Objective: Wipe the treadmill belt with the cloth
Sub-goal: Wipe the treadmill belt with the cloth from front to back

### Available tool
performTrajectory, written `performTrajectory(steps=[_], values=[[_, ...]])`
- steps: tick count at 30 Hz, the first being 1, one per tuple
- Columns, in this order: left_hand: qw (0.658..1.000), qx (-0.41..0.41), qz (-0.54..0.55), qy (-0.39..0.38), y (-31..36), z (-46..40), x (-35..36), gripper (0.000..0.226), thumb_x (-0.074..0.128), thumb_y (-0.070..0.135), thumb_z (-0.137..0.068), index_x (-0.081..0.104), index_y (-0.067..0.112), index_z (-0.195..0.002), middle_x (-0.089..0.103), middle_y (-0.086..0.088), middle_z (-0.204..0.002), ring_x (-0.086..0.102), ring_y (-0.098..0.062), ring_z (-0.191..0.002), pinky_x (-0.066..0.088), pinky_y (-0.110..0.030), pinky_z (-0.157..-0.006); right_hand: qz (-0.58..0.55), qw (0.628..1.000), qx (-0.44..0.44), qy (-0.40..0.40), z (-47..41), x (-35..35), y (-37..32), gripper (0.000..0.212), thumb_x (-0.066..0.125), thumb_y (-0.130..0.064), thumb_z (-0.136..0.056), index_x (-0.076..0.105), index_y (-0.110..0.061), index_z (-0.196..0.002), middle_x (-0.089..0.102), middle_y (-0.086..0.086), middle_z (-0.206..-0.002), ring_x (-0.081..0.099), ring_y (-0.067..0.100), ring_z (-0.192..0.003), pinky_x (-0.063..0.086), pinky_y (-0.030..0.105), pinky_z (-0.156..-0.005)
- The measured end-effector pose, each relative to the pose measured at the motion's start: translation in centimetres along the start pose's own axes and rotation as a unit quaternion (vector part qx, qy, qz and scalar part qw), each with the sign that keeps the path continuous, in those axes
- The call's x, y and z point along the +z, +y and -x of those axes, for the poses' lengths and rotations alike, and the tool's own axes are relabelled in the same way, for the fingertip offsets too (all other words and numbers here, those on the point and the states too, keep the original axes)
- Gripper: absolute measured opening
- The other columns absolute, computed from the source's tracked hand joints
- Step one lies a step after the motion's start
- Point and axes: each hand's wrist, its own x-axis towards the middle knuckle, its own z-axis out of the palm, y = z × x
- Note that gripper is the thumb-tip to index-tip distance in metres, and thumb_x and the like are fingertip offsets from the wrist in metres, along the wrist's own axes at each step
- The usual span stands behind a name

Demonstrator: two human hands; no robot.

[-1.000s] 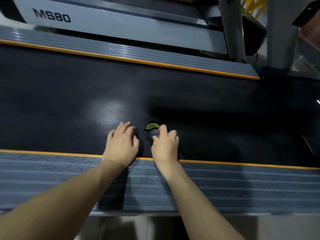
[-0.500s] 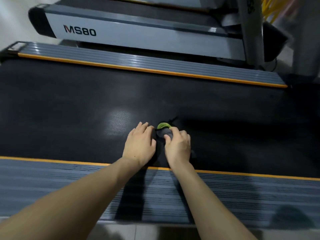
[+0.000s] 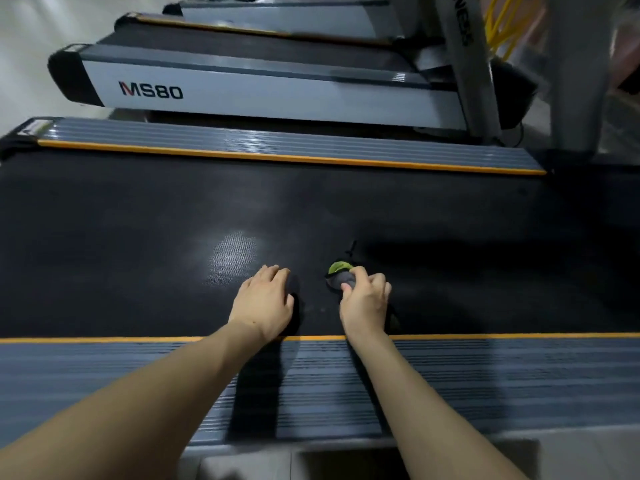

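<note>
The black treadmill belt (image 3: 138,244) runs across the view between two grey side rails with orange edges. My right hand (image 3: 365,299) grips a bunched dark cloth (image 3: 341,274) with a green patch, pressed on the belt near the near rail. A thin black strap of the cloth sticks out beyond it. My left hand (image 3: 265,301) rests palm-down on the belt to the left of the cloth, fingers slightly apart, a gap between it and the cloth. Whether any dark cloth lies under the left hand is hard to tell.
The near side rail (image 3: 104,382) lies under my forearms; the far rail (image 3: 277,148) borders the belt. A second treadmill marked MS80 (image 3: 242,93) stands behind, with grey uprights (image 3: 568,71) and a yellow frame (image 3: 502,22) at the right.
My hands have drawn apart: the left now sits clear of the cloth, the right has closed tighter on it. The camera has tilted up and turned, showing more treadmills behind.
</note>
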Motion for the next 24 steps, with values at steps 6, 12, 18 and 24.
performTrajectory(steps=[6,12,18,24], values=[[1.000,0.003,-0.004,0.006,-0.7,-3.1,1.1,0.051,0.046,0.027,-0.097,0.044,0.019,-0.147,0.039,-0.003,-0.157,0.034,-0.024,-0.146,0.028,-0.038,-0.119,0.008,1.000,-0.025,0.008,-4.0,2.7,-0.1,0.017,0.071,-0.016,-0.086,0.061,-0.015,-0.100,0.048,0.012,-0.099,0.045,0.031,-0.096,0.046,0.042,-0.081],[1.000,0.018,-0.017,-0.007,-1.9,-10.1,1.5,0.053,0.043,0.029,-0.098,0.040,0.022,-0.150,0.035,-0.003,-0.161,0.023,-0.024,-0.152,0.023,-0.038,-0.122,0.003,1.000,-0.014,0.019,-10.6,6.1,-1.0,0.016,0.070,-0.018,-0.088,0.061,-0.016,-0.101,0.048,0.010,-0.101,0.045,0.029,-0.096,0.048,0.040,-0.080],[0.998,0.052,-0.042,0.010,-2.8,-19.2,1.0,0.054,0.041,0.030,-0.099,0.036,0.024,-0.152,0.030,0.000,-0.163,0.017,-0.021,-0.154,0.018,-0.037,-0.122,0.004,0.999,-0.039,0.013,-18.7,9.6,-1.1,0.014,0.062,-0.023,-0.093,0.057,-0.017,-0.105,0.044,0.009,-0.104,0.041,0.026,-0.098,0.047,0.038,-0.083],[0.996,0.062,-0.055,0.032,-4.8,-27.2,0.3,0.052,0.042,0.032,-0.099,0.040,0.023,-0.150,0.034,-0.001,-0.162,0.021,-0.023,-0.154,0.021,-0.039,-0.122,0.017,0.998,-0.045,0.044,-27.1,12.7,-2.0,0.015,0.064,-0.024,-0.091,0.059,-0.017,-0.103,0.047,0.011,-0.103,0.045,0.032,-0.099,0.040,0.039,-0.090]])
